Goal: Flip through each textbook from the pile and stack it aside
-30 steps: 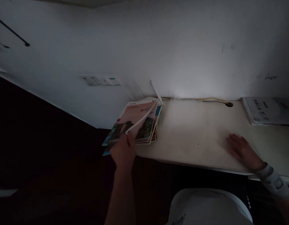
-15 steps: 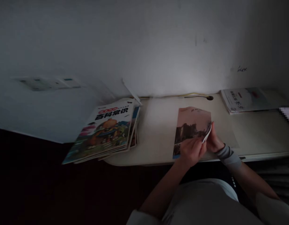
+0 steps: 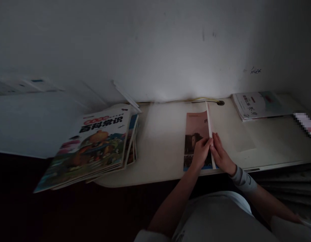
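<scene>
A thin book with a pinkish-brown cover showing buildings lies on the white desk near its front edge. Its right-hand edge stands up toward me as a pale narrow strip running away from me. My left hand pinches this raised edge about midway along, with its fingers closed. Against the other side of the edge lies my right hand, fingers stretched out and close together, thumb near the left fingertips. A grey band wraps the right wrist. The book's inner pages are hidden from view.
A stack of large picture books overhangs the desk's left end. More booklets lie at the back right, and a blurred-out phone beside them. A yellow cable runs along the wall to a round desk hole.
The book's curled lower right corner has become a straight raised edge along its whole length. Both hands have shifted slightly, now on either side of that edge. The view has turned slightly right.
</scene>
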Available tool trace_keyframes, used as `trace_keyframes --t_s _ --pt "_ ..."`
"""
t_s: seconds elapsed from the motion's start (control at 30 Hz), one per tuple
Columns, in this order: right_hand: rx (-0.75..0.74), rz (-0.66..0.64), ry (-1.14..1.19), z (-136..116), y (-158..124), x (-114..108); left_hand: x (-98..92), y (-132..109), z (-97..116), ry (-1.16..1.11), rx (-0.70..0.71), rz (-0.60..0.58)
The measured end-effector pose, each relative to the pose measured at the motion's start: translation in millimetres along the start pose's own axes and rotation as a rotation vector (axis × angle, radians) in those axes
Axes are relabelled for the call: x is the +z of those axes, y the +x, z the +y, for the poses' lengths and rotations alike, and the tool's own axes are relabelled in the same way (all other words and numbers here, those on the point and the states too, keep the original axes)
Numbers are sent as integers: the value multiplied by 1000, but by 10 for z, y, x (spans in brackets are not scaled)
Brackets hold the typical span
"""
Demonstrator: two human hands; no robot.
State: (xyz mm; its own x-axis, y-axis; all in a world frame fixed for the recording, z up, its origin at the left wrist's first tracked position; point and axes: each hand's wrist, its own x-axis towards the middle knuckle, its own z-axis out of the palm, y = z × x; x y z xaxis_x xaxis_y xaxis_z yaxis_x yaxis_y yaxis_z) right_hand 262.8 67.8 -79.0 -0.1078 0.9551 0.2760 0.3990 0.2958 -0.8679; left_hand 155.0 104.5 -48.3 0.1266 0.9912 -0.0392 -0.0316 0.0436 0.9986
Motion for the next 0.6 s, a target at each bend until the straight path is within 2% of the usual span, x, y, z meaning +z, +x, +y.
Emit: trace_keyframes --t_s 0.27,0.43,0.53,0.6 --pt "-20 -30 -7 37 -38 -71 -47 -36 -4 -108 -92 -16" --pt "21 -12 44 4 -50 -75 -39 -25 -58 -124 -90 -28" --pt "108 41 99 -40 34 -202 -39 -34 -96 -91 -71 2" --pt "181 5 107 -53 144 -384 -59 -40 -90 -106 -64 30"
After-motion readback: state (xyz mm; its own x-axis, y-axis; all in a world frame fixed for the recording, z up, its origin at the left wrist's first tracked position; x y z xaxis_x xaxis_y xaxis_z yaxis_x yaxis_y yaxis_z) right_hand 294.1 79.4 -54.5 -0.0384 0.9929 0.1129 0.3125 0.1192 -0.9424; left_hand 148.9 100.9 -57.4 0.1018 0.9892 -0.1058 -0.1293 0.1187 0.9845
